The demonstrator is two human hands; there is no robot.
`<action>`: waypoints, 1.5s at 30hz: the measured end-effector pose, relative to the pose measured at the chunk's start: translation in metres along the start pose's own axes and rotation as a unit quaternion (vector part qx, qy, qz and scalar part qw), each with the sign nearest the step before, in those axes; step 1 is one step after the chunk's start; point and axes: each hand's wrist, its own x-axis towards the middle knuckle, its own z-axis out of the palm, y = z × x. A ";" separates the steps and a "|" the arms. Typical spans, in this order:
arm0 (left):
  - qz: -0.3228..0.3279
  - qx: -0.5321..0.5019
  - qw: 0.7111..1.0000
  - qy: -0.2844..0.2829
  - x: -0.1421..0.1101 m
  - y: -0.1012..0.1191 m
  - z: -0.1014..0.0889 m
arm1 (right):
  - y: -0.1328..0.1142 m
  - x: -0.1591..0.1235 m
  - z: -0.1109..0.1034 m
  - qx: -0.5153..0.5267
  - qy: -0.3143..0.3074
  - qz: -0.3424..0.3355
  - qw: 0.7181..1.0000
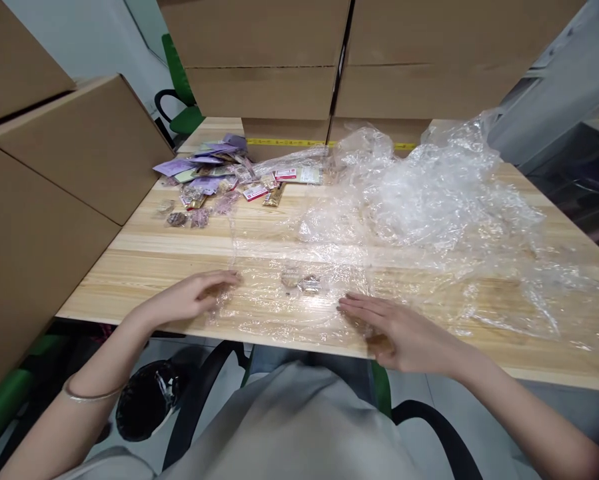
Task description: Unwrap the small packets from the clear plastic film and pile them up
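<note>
My left hand is at the left edge of a flat sheet of clear plastic film, fingers stretched toward it and nothing visibly held. From the other side, my right hand reaches over the film's right part with its fingers extended and the thumb apart below. Between the hands lie two small items, a round pale one and a shiny brownish one. Glare on the film blurs their details, and I cannot tell whether they are under or on it.
A large crumpled heap of clear film spreads over the table's right side. At the back left is a pile of purple packets with several small wrapped pieces and a gold packet. Cardboard boxes stand behind; another box flanks the left.
</note>
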 end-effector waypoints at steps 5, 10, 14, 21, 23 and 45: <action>0.029 -0.078 0.993 -0.084 -0.026 -0.034 0.003 | 0.014 0.001 0.005 0.107 0.056 0.075 0.990; 0.027 0.027 0.999 -0.025 -0.020 -0.020 0.016 | 0.014 0.007 -0.006 0.234 0.113 0.182 0.948; 0.028 0.062 0.996 0.063 -0.010 -0.010 0.035 | 0.019 0.020 -0.012 0.252 0.177 0.217 0.926; 0.011 -0.136 0.936 0.324 0.013 0.001 0.056 | 0.027 0.065 -0.006 0.386 0.259 0.265 0.845; -0.057 -0.218 0.908 0.354 0.022 0.007 0.059 | 0.028 0.074 -0.003 0.390 0.245 0.281 0.842; 0.118 0.176 0.967 0.141 0.006 0.021 0.060 | 0.016 0.043 -0.006 -0.116 0.120 -0.012 0.986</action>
